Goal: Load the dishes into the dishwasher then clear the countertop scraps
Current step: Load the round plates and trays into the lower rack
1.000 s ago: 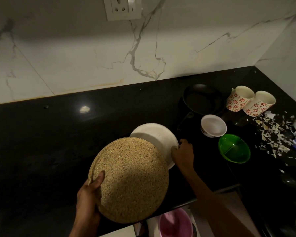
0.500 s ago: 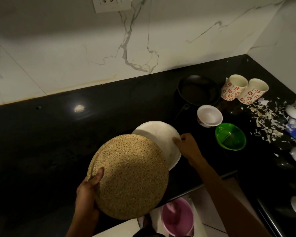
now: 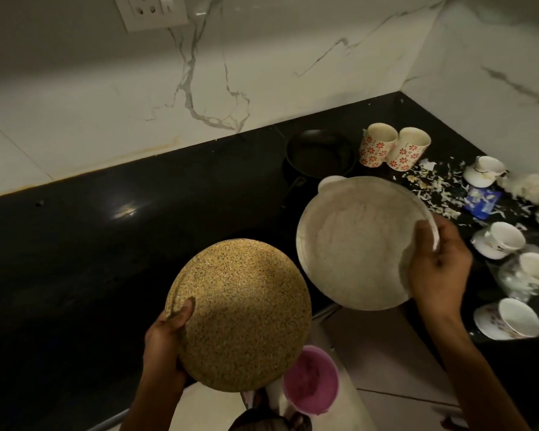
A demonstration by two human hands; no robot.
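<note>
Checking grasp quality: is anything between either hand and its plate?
Nothing visible. The left hand grips the speckled plate directly; the right hand grips the white plate by its rim.

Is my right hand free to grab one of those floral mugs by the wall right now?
Probably not: the right hand grips the white plate, which is lifted between you and the floral mugs.
</note>
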